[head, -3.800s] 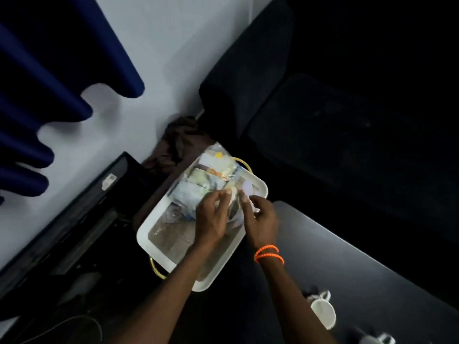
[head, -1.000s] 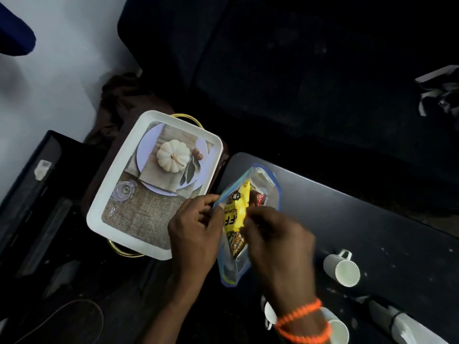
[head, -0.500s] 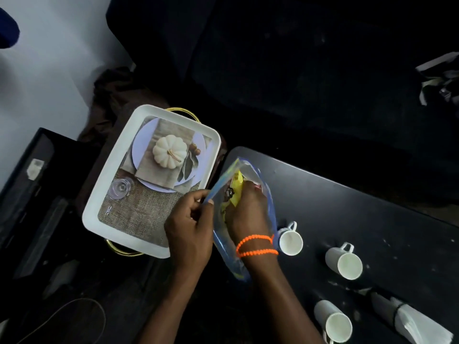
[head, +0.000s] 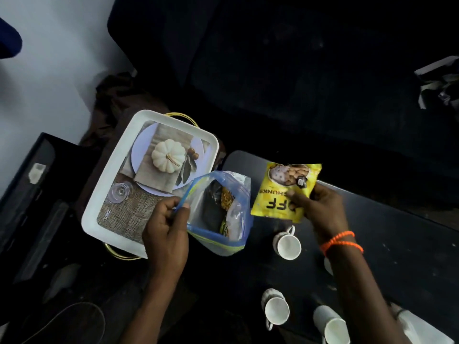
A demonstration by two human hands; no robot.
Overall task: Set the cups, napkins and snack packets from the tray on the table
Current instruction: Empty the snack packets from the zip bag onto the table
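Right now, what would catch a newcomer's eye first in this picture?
The yellow packet, held up in the right hand over the dark table. Next, the open blue bag gripped by the left hand, beside the white tray. White cups stand nearer the person.

A dark sofa (head: 298, 70) stands behind; a brown cloth (head: 114, 95), perhaps clothing, lies beside the white wall (head: 49, 70).

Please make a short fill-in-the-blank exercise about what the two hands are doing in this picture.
1. The right hand holds a ____ snack packet.
2. The left hand holds open a clear plastic ____.
3. The cups stand on the ____.

Missing words: yellow; bag; table
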